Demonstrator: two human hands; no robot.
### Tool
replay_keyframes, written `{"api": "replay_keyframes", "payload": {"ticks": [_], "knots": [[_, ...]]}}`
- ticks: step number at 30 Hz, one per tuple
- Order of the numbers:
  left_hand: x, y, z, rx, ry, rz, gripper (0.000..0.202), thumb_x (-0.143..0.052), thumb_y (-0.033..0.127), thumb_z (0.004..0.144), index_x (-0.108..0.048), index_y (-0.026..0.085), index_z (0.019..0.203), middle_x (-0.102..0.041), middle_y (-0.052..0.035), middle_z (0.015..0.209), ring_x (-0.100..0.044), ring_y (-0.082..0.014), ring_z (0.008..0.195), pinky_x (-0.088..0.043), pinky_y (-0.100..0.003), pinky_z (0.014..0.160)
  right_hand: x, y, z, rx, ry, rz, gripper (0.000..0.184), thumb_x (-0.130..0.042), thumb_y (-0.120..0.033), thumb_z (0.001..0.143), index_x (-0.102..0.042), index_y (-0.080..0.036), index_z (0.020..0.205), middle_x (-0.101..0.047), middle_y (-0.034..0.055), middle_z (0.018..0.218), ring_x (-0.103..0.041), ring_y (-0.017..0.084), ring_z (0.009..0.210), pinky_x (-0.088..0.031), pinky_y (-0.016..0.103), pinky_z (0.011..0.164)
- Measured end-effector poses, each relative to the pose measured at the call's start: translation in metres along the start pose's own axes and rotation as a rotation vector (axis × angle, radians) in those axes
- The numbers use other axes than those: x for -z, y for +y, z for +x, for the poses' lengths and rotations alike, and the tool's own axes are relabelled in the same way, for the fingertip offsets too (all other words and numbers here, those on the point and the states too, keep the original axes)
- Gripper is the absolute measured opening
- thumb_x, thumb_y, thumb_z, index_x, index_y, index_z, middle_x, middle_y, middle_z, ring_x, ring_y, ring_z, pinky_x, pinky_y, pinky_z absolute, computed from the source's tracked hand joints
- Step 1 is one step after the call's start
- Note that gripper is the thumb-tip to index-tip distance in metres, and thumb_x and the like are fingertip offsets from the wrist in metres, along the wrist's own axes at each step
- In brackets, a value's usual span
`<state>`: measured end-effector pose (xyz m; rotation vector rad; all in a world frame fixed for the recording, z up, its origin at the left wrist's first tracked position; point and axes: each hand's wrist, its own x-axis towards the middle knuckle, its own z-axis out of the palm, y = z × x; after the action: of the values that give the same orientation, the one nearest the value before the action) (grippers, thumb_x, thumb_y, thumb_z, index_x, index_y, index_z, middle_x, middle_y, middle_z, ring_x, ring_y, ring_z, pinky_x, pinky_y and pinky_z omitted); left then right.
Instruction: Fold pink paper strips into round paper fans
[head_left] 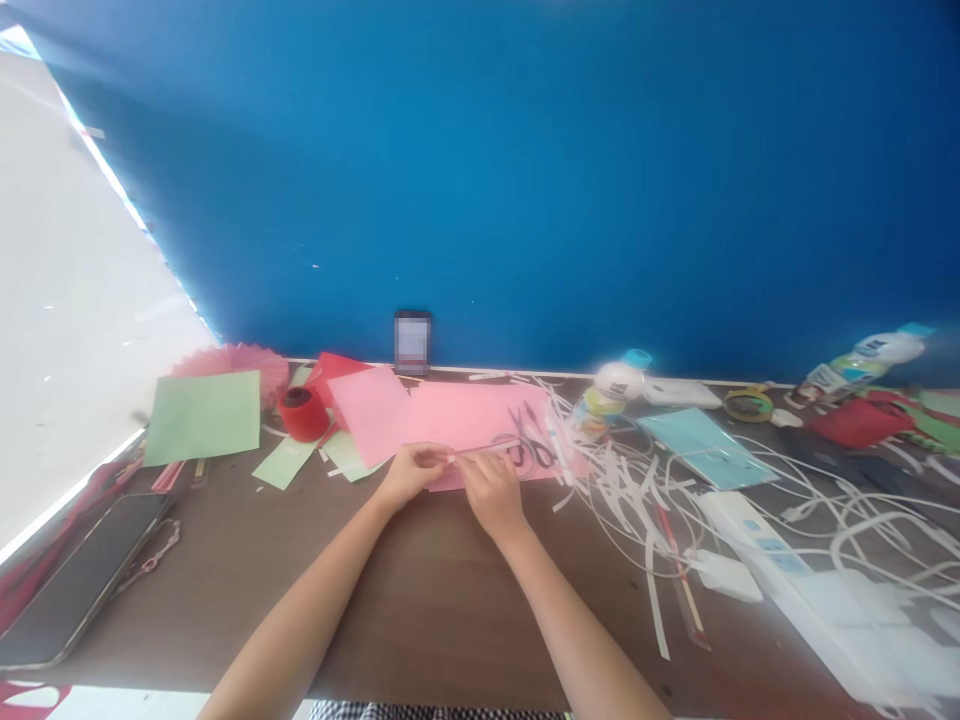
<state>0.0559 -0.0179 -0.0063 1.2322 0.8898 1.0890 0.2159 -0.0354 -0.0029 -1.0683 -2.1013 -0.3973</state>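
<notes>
My left hand [411, 474] and my right hand [493, 492] meet above the desk, fingertips close together. Both pinch a thin pink paper strip [487, 448], which runs out to the right past my right hand; whether it is folded or rolled is too small to tell. Beneath them lies a large pink paper sheet [472, 408], with a second pink sheet [373, 410] overlapping its left side. Dark-handled scissors [541, 455] rest on the large sheet, just right of my right hand.
Left: a red thread spool [302, 414], green paper [202, 415], a pink paper fan [225, 362] and a large phone [82, 580]. A small device [412, 343] leans against the blue wall. Right: white paper strips [626, 490], a bottle [609, 395], blue paper [705, 445], tangled cables and a power strip [780, 590].
</notes>
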Motion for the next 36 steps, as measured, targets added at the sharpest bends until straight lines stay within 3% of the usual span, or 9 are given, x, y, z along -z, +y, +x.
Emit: {"api": "replay_keyframes", "payload": {"ticks": [14, 25, 31, 36], "knots": [[-0.009, -0.004, -0.003, -0.039, 0.113, 0.12, 0.032, -0.066, 0.024, 0.063, -0.065, 0.008, 0.09, -0.068, -0.0122, 0.087, -0.063, -0.0222, 0.083, -0.051, -0.033, 0.079, 0.005, -0.007, 0.005, 0.167, 0.016, -0.228, 0.018, -0.042, -0.009, 0.082, -0.059, -0.012, 0.078, -0.056, 0.0044, 0.064, -0.046, 0.014, 0.062, -0.032, 0.032, 0.07], [-0.011, -0.008, -0.003, -0.064, 0.119, 0.09, 0.03, -0.064, 0.025, 0.064, -0.066, 0.008, 0.089, -0.067, -0.0121, 0.089, -0.063, -0.0236, 0.084, -0.051, -0.035, 0.08, 0.002, -0.009, 0.007, 0.158, 0.022, -0.282, 0.017, -0.044, -0.01, 0.081, -0.057, -0.013, 0.072, -0.051, 0.0022, 0.059, -0.043, 0.013, 0.059, -0.031, 0.032, 0.068], [-0.01, -0.009, -0.003, -0.052, 0.135, 0.044, 0.031, -0.066, 0.025, 0.063, -0.066, 0.009, 0.09, -0.067, -0.0117, 0.09, -0.063, -0.0232, 0.085, -0.05, -0.035, 0.082, 0.004, -0.008, 0.007, 0.152, 0.001, -0.232, 0.02, -0.039, -0.008, 0.082, -0.059, -0.01, 0.085, -0.054, 0.0044, 0.064, -0.045, 0.014, 0.062, -0.031, 0.032, 0.07], [-0.011, -0.01, -0.003, -0.071, 0.133, 0.069, 0.03, -0.064, 0.025, 0.064, -0.066, 0.009, 0.089, -0.067, -0.0116, 0.09, -0.063, -0.0235, 0.086, -0.049, -0.036, 0.082, 0.004, -0.008, 0.007, 0.153, -0.012, -0.245, 0.021, -0.038, -0.007, 0.082, -0.059, -0.011, 0.081, -0.053, 0.004, 0.062, -0.044, 0.014, 0.062, -0.031, 0.032, 0.069]]}}
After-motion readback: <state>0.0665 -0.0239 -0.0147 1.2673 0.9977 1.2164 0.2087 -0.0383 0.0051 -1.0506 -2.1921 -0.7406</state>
